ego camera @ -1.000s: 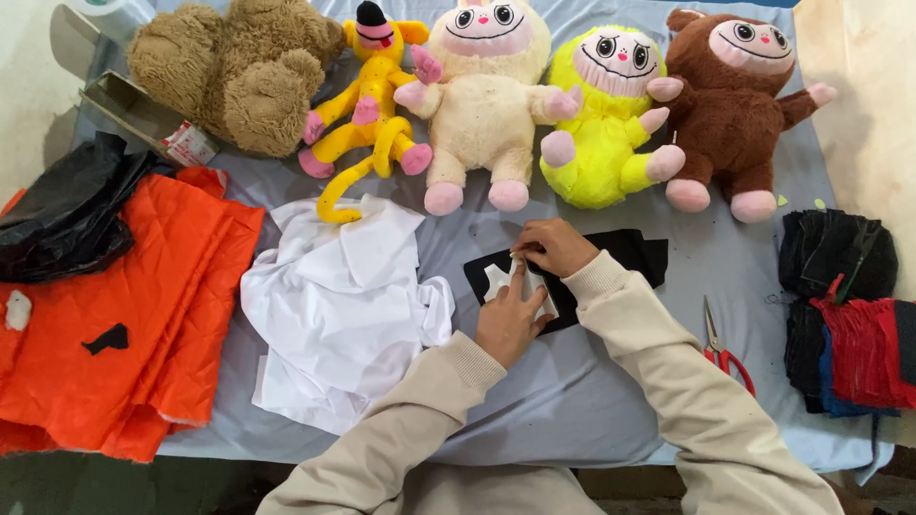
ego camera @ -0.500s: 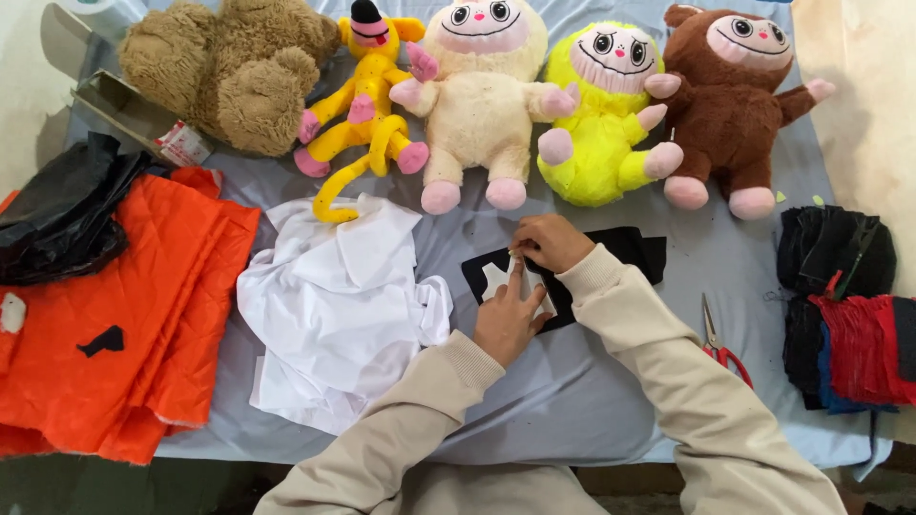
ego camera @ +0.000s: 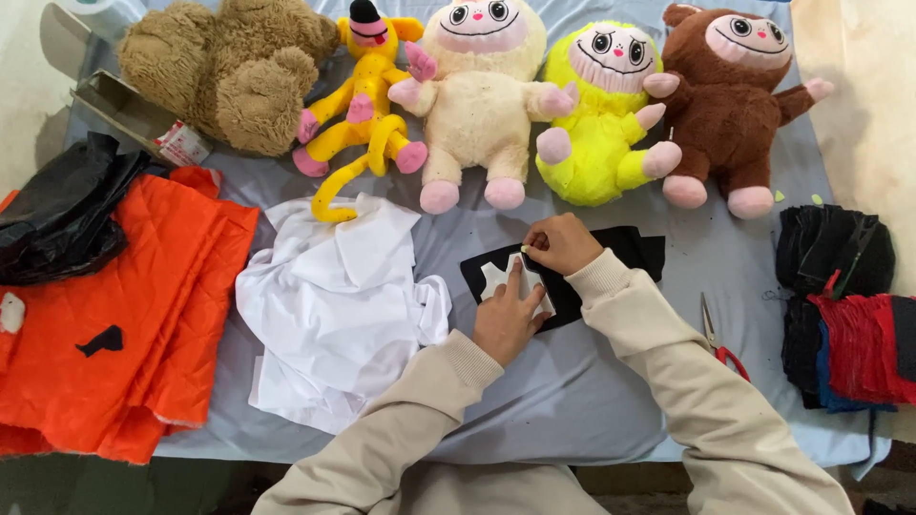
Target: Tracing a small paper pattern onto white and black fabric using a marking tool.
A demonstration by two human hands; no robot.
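Observation:
A black fabric piece (ego camera: 611, 257) lies flat on the grey-blue table cover (ego camera: 592, 410), with a small white paper pattern (ego camera: 498, 278) on top of it. My left hand (ego camera: 508, 319) presses flat on the white pattern, fingers stretched out. My right hand (ego camera: 563, 243) rests at the pattern's upper edge with fingers curled around something small and pale, possibly chalk; I cannot tell exactly what. Both sleeves are beige.
A row of plush toys lines the back: brown bear (ego camera: 229, 67), yellow long-limbed toy (ego camera: 367, 91), cream toy (ego camera: 477, 95), yellow-green toy (ego camera: 601, 114), brown toy (ego camera: 730, 95). White cloth (ego camera: 329, 305), orange fabric (ego camera: 124, 315), black bag (ego camera: 57, 215), red-handled scissors (ego camera: 720, 339), stacked fabrics (ego camera: 849, 305).
Both hands stay on the pattern and black fabric; only a slight shift of the view. Nothing else has moved.

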